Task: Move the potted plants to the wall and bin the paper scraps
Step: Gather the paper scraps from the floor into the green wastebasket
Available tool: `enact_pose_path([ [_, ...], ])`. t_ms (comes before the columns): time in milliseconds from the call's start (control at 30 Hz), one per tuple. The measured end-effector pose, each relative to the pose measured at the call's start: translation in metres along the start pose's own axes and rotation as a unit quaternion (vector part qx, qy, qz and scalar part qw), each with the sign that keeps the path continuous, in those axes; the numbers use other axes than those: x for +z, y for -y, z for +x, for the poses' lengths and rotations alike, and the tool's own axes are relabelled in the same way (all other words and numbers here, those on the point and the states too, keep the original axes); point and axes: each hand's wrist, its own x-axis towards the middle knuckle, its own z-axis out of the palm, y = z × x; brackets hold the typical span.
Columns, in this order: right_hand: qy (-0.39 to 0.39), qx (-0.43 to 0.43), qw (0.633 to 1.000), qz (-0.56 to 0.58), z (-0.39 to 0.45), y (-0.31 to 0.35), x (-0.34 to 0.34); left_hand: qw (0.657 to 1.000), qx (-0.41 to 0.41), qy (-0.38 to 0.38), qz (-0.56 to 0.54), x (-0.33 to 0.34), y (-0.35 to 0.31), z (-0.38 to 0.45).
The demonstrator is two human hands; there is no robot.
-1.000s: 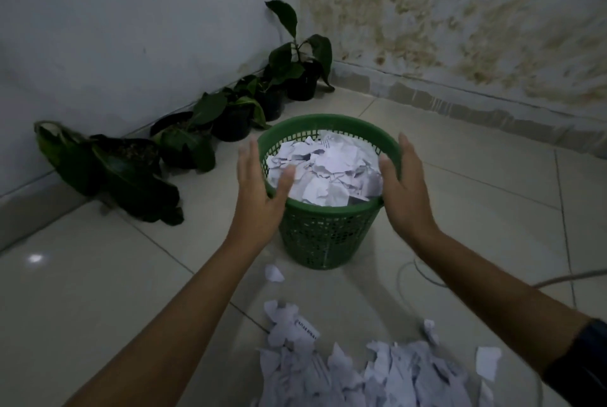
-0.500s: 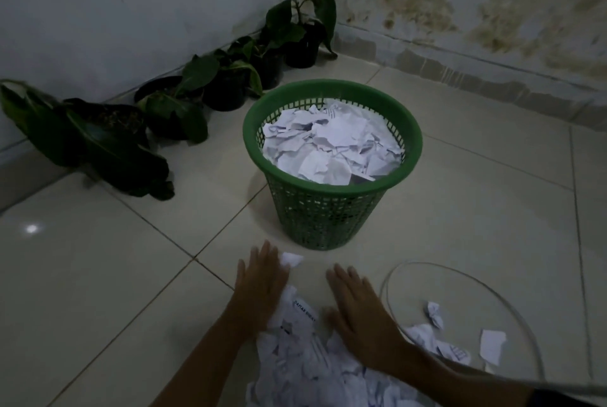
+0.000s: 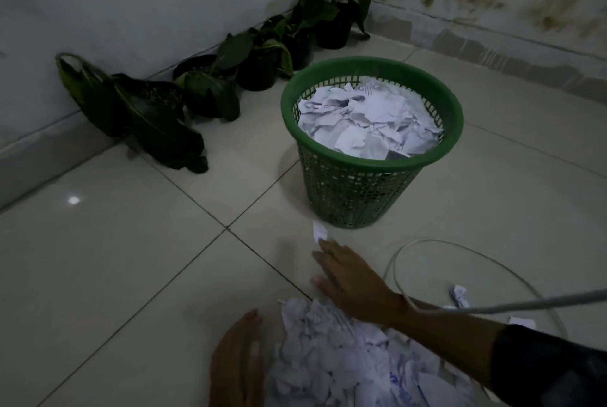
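Head view looks down on a tiled floor (image 3: 115, 275) in a dim corner, with the wall (image 3: 115, 6) running far beyond the fingers on the left; along its foot stand the potted plants (image 3: 259, 65) in a row, pots touching or just beside one another, the nearest one (image 3: 138, 111) drooping over the tiles; by the look of it that half of the job is done. Straight ahead of the fingers sits the green bin (image 3: 361, 190), upright, heaped nearly to the rim with torn paper; a pale cable (image 3: 492, 268) loops over the floor to the right of it. Under and between the hands lies the pile of paper scraps (image 3: 345, 364), not yet binned; the right hand (image 3: 354, 282) lies flat across its far edge, fingers straight and a little spread, holding nothing; the left hand (image 3: 239, 360) stands on edge against the pile's left side, fingers straight and together, thumb hidden. One stray scrap (image 3: 320, 232) lies just past the right fingertips, near the bin's foot; a crumpled bit (image 3: 459, 295) sits well off to the right beside the cable. I judge the step in hand to be gathering the pile; next calls for drawing both palms inward, closing on a bundle and lifting it over the rim; since the bin is so full, loose pieces may spill, so pressing the load down may be needed.
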Motion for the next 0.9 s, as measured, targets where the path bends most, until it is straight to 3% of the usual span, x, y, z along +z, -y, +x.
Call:
enact_pose_path([
  [100, 0.023, -0.028, 0.999, 0.007, -0.015, 0.006, 0.003, 0.978, -0.090, 0.166, 0.092, 0.012, 0.029, -0.035],
  [167, 0.032, -0.043, 0.997, 0.053, -0.033, 0.014, -0.001, 0.960, -0.085, 0.234, 0.126, 0.023, 0.027, -0.045],
  [233, 0.006, -0.038, 0.993, 0.111, -0.048, 0.022, -0.011, 0.958, -0.126, 0.192, 0.172, 0.033, 0.017, -0.029],
  [300, -0.048, -0.035, 0.988, 0.143, -0.060, 0.029, -0.022, 0.972, -0.174, 0.115, 0.109, 0.039, -0.010, -0.010],
  [333, -0.068, -0.042, 0.986, 0.144, -0.066, 0.029, -0.027, 0.974, -0.175, 0.119, 0.083, 0.043, -0.014, -0.004],
  [500, -0.071, -0.019, 0.995, 0.066, -0.118, 0.012, -0.041, 0.989, -0.081, 0.118, 0.025, 0.053, -0.019, 0.026],
  [667, -0.217, 0.181, 0.959, -0.010, -0.152, -0.023, -0.051, 0.985, -0.052, 0.163, -0.017, 0.067, -0.014, 0.033],
  [767, -0.163, 0.285, 0.945, -0.012, -0.151, -0.047, -0.054, 0.975, -0.058, 0.208, -0.051, 0.071, -0.022, 0.036],
  [900, -0.064, 0.275, 0.958, 0.058, -0.158, -0.027, -0.033, 0.971, -0.039, 0.225, -0.066, 0.070, -0.036, 0.034],
])
